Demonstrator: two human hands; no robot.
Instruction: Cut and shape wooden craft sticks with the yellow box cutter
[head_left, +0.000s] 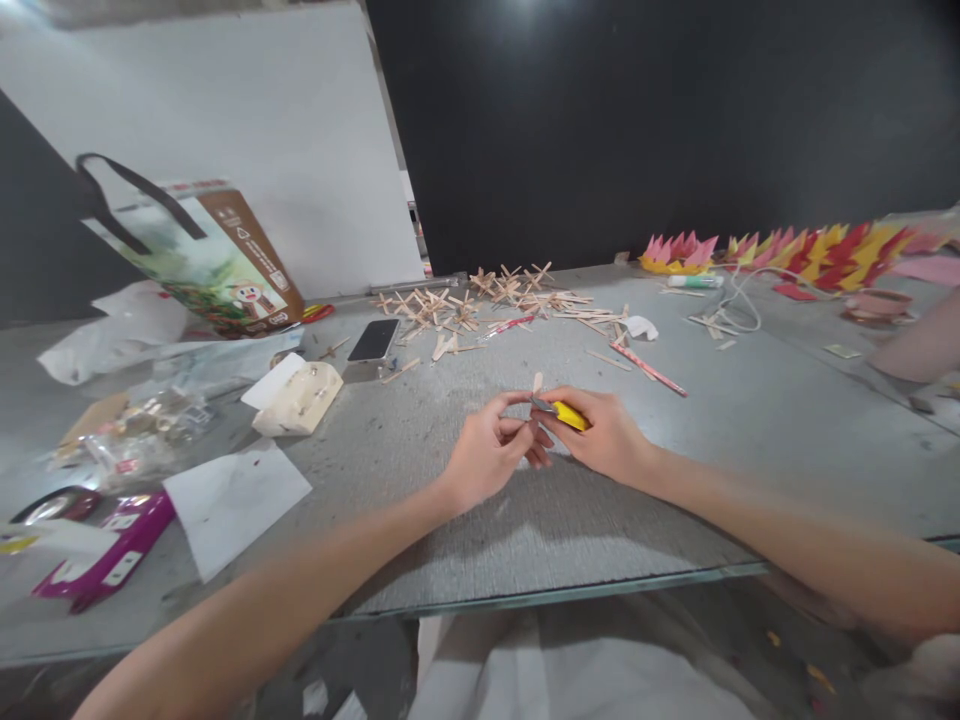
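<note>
Left hand (487, 452) fingers pinched on small wooden stick (537, 382), mostly hidden between fingertips. Right hand (604, 435) closed around yellow cutter (568, 414), blade tip touching stick, handle largely covered.

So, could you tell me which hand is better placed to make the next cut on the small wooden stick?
Probably the right hand: it holds the yellow-handled cutter, while the left hand pinches the small wooden stick.

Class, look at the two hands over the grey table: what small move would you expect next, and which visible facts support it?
Probably the right hand presses the yellow-handled cutter into the wooden stick. The left hand pinches that stick upright, and the cutter's metal tip already sits at its base, above the table.
</note>
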